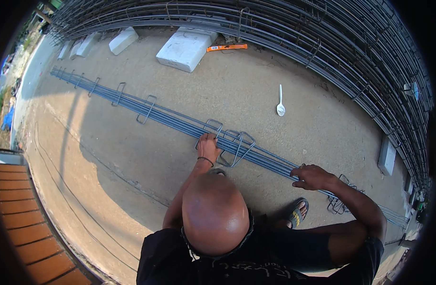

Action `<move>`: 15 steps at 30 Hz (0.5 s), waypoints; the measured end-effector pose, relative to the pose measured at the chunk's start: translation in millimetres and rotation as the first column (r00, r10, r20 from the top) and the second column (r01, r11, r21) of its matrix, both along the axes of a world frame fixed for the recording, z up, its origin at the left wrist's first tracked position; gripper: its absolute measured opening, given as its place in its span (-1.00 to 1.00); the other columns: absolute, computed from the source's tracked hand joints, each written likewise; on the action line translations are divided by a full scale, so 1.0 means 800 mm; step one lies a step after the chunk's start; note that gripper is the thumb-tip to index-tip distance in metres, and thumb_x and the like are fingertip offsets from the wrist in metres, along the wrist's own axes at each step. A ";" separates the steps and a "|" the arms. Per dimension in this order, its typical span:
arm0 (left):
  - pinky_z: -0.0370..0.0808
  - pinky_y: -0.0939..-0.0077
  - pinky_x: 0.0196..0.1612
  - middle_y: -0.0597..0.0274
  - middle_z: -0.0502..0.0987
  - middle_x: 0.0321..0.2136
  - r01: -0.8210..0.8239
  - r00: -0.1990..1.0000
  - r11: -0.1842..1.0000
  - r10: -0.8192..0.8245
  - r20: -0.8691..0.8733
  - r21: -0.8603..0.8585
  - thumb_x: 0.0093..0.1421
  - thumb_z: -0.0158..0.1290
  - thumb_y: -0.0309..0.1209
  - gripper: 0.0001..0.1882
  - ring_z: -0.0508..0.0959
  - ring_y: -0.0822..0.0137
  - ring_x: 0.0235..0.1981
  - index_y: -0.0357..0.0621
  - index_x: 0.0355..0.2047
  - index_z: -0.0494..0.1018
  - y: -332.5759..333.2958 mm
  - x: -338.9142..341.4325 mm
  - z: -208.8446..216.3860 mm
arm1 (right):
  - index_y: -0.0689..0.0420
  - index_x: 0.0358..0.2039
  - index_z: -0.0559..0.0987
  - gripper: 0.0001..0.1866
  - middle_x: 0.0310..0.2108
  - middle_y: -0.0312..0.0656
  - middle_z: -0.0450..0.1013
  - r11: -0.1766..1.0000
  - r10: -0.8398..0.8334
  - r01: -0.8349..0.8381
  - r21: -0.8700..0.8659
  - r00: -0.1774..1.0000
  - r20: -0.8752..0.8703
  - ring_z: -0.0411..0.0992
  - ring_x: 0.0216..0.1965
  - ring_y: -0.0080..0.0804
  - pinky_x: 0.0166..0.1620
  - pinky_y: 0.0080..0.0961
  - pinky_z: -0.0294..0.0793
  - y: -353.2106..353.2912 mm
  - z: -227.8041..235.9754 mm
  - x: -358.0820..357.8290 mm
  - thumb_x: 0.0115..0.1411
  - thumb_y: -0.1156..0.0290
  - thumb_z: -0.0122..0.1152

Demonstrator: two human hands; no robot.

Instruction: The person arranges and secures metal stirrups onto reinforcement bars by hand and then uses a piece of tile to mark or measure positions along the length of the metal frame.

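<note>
A long bundle of steel rebar [177, 122] lies diagonally across the concrete, running from far left to near right. Several bent wire stirrups [146, 109] are spaced along it, with a cluster of stirrups [238, 145] just right of my left hand. My left hand [208, 146] is closed around the bars beside one stirrup; its fingertips are partly hidden. Over the bars farther right, my right hand [315, 177] has its thumb and fingers apart; whether it touches them I cannot tell. Beyond it, loose stirrups [339, 202] lie bunched around the bundle's right end.
Stacked rebar cages [294, 33] curve along the far side, beside white blocks [187, 47]. An orange wrapper [227, 47] and a white plastic spoon [280, 100] lie on the floor. A sandalled foot [298, 213] is near the bars. Orange-brown slats [18, 213] stand at left.
</note>
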State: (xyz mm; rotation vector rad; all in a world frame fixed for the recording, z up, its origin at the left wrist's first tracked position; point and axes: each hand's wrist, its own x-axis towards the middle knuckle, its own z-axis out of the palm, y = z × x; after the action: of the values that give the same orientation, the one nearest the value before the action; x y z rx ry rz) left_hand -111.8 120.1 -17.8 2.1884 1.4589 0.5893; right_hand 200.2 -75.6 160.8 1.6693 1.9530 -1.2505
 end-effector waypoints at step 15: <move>0.38 0.08 -0.22 -0.04 0.43 -0.38 -0.050 0.993 0.996 0.057 -0.103 0.067 0.07 0.05 -0.55 -0.86 0.45 -0.07 -0.27 -0.27 -0.32 0.47 0.016 0.023 0.013 | 0.13 -0.05 0.44 -0.59 -0.30 0.01 0.47 0.997 -0.073 0.073 -0.020 0.997 0.005 0.44 -0.14 -0.07 -0.06 -0.19 0.38 -0.028 0.004 0.015 0.16 0.17 0.16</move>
State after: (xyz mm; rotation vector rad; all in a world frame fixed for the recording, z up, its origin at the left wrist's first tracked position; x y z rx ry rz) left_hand -93.5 132.9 -7.7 2.2667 1.5778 0.5538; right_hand 212.5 -97.7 164.1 1.7467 1.8861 -1.2879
